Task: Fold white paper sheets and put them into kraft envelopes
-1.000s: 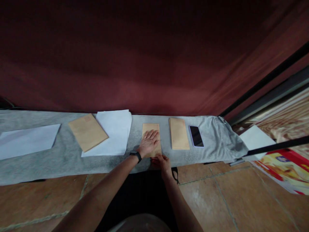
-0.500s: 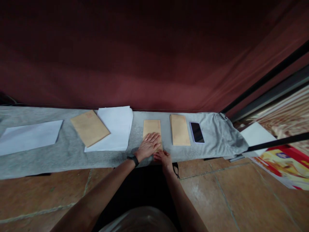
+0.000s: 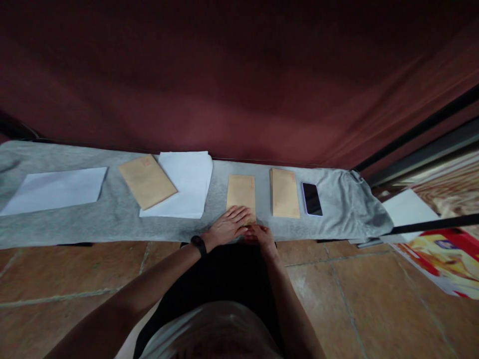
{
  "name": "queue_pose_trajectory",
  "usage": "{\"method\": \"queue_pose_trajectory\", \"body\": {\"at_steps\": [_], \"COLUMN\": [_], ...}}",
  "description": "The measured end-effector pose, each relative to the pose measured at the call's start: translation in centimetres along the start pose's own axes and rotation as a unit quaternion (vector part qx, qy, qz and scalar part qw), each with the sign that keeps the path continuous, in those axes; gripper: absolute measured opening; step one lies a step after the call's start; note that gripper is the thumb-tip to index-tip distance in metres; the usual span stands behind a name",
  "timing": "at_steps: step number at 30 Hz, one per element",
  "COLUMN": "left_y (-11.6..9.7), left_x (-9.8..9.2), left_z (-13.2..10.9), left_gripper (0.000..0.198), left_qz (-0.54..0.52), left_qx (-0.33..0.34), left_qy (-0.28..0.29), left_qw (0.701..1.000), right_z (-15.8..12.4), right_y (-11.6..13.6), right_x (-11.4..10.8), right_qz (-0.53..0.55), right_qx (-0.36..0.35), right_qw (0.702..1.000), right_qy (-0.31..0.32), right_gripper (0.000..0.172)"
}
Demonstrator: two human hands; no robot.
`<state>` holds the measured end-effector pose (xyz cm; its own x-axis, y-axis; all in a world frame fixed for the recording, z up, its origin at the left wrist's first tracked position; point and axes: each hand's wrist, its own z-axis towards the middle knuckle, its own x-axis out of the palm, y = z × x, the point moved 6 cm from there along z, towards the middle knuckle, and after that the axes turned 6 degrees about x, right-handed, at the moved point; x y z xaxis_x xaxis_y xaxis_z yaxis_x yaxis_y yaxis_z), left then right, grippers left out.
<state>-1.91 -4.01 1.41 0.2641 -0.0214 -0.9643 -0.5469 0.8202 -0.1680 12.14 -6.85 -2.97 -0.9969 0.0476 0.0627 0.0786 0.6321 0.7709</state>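
A brown paper envelope lies lengthwise in front of me on the grey cloth. My left hand, with a dark band at its wrist, rests flat on the envelope's lower part, fingers stretched out. At the near end of that envelope, my right hand has its fingers curled and pinched on the edge; the fingertips are partly hidden. Just to the right is a small stack of brown envelopes, and beyond it a phone with a dark screen.
On the left, more brown envelopes lie askew over white paper sheets. Farther left is another white sheet. The grey cloth covers a narrow table against a dark red curtain. A colourful box stands at the right.
Both hands have slid toward the near end of the envelope, and my right hand now touches my left fingertips. The whole view has shifted slightly.
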Motion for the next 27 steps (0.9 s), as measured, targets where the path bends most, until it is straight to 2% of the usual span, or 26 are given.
{"method": "queue_pose_trajectory", "body": {"at_steps": [4,7,10,13,16,18,20,23,27], "left_y": [-0.3,-0.4,-0.5,-0.4,-0.2,-0.1,0.0,0.1,0.2], "left_x": [0.3,0.7,1.0,1.0,0.7,0.5,0.3,0.1,0.3], "left_z": [-0.4,-0.7,-1.1,-1.8,-2.6,-3.1,-3.4,-3.6,-3.6], "left_gripper": [0.057,0.061,0.069,0.07,0.067,0.065,0.063,0.065,0.066], "left_qz": [-0.006,-0.022,-0.045,-0.062,-0.07,-0.073,-0.075,-0.073,-0.074], "left_qx": [0.02,0.029,0.048,0.068,0.09,0.102,0.109,0.11,0.11], "left_qy": [0.026,0.053,0.071,0.069,0.06,0.057,0.054,0.05,0.052], "left_qw": [0.999,0.998,0.995,0.993,0.992,0.99,0.99,0.99,0.99], "right_z": [-0.7,-1.6,-2.5,-2.3,-1.1,0.1,1.5,3.5,5.9], "right_y": [-0.8,0.4,2.7,4.7,5.1,5.0,5.1,5.9,7.6], "right_x": [-0.4,-1.0,-1.1,0.4,2.4,3.3,3.7,3.9,4.2], "right_qz": [-0.002,-0.076,-0.181,-0.292,-0.43,-0.5,-0.542,-0.568,-0.564], "right_qx": [0.01,-0.089,-0.22,-0.313,-0.355,-0.367,-0.374,-0.378,-0.379], "right_qw": [0.999,0.989,0.949,0.899,0.83,0.784,0.751,0.726,0.721], "right_qy": [-0.033,-0.09,-0.135,-0.09,-0.034,-0.031,-0.048,-0.087,-0.134], "right_gripper": [0.052,0.046,0.042,0.043,0.045,0.048,0.05,0.054,0.057]}}
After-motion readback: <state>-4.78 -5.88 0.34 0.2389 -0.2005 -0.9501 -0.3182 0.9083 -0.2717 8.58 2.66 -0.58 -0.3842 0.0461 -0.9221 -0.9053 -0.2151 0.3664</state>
